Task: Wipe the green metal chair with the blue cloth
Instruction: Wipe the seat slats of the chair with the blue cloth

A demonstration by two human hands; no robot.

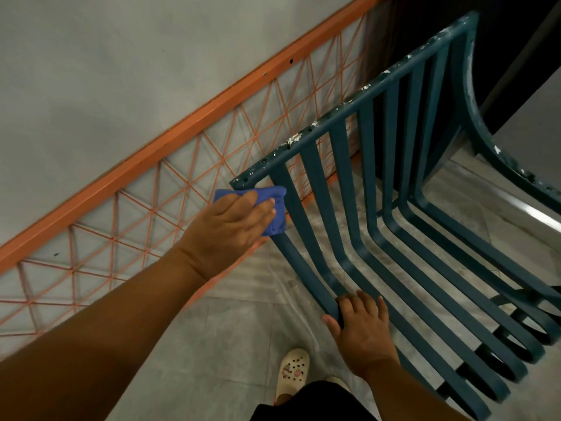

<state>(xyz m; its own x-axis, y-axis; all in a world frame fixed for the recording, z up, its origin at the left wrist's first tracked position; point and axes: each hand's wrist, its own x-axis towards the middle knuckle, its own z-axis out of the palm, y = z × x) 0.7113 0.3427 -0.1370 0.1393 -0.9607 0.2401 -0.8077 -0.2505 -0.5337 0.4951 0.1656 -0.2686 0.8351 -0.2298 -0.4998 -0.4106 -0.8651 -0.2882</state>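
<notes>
Tiled corridor or balcony, orange lattice railing (182, 189), grey wall (121, 71)

1. My arms: both bare to the frame edge, no sleeves, no watch or rings.
2. My left hand (233, 226) & right hand (362, 326): no gloves, short nails.
3. Dark/black garment (306, 404) at btm of view.
4. Cream clog (292, 372) on foot w/ holes & small charms.
</notes>
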